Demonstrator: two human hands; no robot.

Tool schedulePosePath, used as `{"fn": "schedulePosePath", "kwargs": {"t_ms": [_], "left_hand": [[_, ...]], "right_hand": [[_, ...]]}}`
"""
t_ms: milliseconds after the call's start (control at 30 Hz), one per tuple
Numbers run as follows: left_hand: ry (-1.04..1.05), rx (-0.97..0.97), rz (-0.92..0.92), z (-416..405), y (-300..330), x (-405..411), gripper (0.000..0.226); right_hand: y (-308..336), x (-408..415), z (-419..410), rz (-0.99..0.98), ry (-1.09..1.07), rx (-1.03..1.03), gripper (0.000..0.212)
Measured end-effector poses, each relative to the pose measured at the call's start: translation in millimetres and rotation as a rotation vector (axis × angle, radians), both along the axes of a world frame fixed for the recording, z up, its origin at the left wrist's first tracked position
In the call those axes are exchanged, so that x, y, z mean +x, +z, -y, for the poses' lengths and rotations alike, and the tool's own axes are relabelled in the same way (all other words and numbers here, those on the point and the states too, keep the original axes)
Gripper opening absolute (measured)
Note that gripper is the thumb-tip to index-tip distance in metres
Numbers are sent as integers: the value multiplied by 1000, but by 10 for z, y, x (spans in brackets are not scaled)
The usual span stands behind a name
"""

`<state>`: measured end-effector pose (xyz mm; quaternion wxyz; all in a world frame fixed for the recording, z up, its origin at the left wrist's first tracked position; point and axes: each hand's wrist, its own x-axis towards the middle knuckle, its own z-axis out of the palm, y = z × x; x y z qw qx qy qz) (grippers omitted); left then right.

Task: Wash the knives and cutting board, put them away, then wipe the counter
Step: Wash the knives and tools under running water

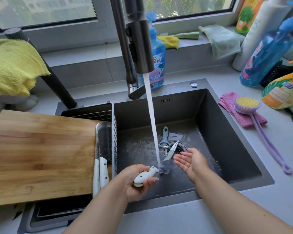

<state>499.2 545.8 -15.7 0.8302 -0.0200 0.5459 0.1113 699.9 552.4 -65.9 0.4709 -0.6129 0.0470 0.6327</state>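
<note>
Knife [161,163] w/ white handle is under the running stream over the sink [227,132], near its front wall; blade points toward the drain. Left hand [139,180] is clenched round the handle. Right hand [192,162] is spread, palm up, just beside the blade, holding nothing.

Peeler [164,137] lies on the sink floor by the drain, not rinsed yet I'd guess. Two more white-handled knives [101,169] rest at the right edge of the cutting board [41,154], which sits across the sink's left side and the counter's left end.

Progress, judged: early. First knife mid-rinse; other knives, board still to wash, nothing put away, counter not wiped. Pink cloth [233,110] and brush [249,105] wait on the counter right of the sink; yellow cloth [13,65] hangs at back left.
</note>
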Motion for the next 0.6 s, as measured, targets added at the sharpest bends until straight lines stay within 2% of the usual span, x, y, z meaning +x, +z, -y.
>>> {"fn": "schedulePosePath", "kwargs": {"t_ms": [300, 600], "left_hand": [[5, -13, 32, -12, 75, -69, 42], [10, 6, -33, -30, 163, -138, 38]], "right_hand": [[-19, 3, -1, 108, 43, -71, 29], [-31, -14, -7, 117, 67, -69, 28]]}}
